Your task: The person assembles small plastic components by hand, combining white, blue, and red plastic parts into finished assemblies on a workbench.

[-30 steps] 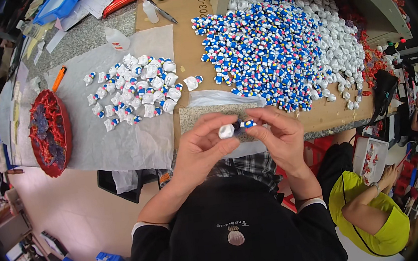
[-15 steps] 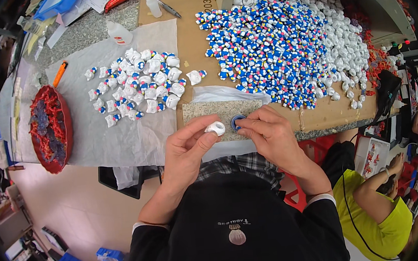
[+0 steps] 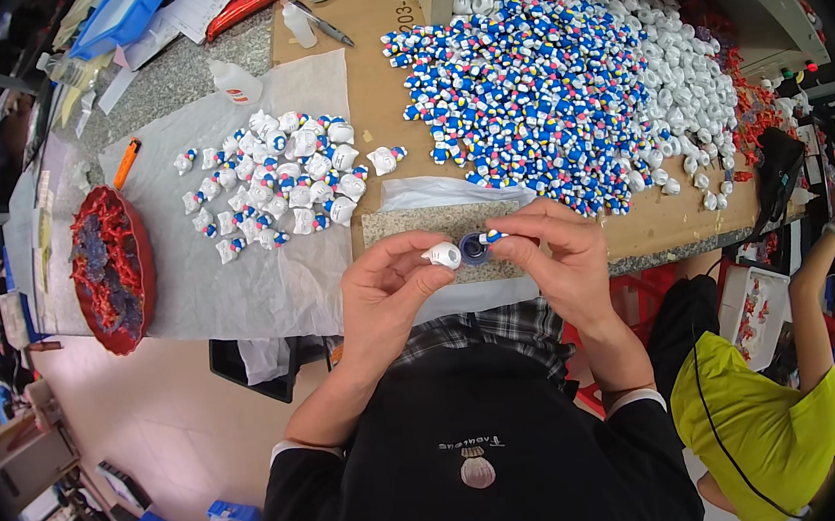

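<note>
My left hand (image 3: 385,289) pinches a white hollow figure piece (image 3: 444,255), its round opening turned toward the right. Between the fingertips of my right hand (image 3: 568,261) is a small blue-and-white figure piece (image 3: 491,237). It is held at the right rim of a small round blue cup (image 3: 474,249), apart from the white piece. The cup has a dark inside and stands on a speckled stone slab (image 3: 414,223) in front of me. What lies in the cup is too small to tell.
Left lie joined white figures (image 3: 279,178) on white paper, beside a red bowl (image 3: 145,277) and an orange cutter (image 3: 127,163). Squeeze bottles (image 3: 236,82) stand behind. Right are heaps of blue-and-white pieces (image 3: 532,89) and white pieces (image 3: 687,84). A co-worker in yellow (image 3: 754,419) sits at right.
My right fingers have come up from the blue cup, and the small blue-and-white piece now shows in them. The white piece in my left hand has turned. The co-worker's arm has stretched forward.
</note>
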The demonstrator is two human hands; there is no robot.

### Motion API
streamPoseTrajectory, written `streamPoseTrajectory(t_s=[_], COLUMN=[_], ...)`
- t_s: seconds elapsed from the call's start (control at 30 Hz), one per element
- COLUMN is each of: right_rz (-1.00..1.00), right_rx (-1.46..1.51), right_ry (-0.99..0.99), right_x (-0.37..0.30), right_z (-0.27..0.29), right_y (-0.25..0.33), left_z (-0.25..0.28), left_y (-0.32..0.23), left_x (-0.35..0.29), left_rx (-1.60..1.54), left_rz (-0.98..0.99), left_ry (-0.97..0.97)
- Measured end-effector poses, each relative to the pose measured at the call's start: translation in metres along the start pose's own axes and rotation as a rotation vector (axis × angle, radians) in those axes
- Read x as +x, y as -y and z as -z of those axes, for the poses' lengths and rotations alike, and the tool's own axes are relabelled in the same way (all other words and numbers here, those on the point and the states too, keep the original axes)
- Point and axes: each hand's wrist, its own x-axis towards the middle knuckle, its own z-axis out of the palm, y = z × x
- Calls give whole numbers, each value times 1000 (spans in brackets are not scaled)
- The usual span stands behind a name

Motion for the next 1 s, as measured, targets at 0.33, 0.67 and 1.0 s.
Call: streamPoseTrajectory(t_s=[0.33,0.67,1.0], right_rz=[-5,-87,604], right_rx=[392,463,-709], right_ry=[100,140,212], right_x=[-8,11,92], right_z=[-17,-25,-21], right_y=[-6,-2,-25], left_z=[-7,5,48], left_y=[3,-17,-70], left_x=[3,17,71], left_rx=[-15,104,1172], left_rz=[-121,-133,-506], left_ry=[108,89,-345])
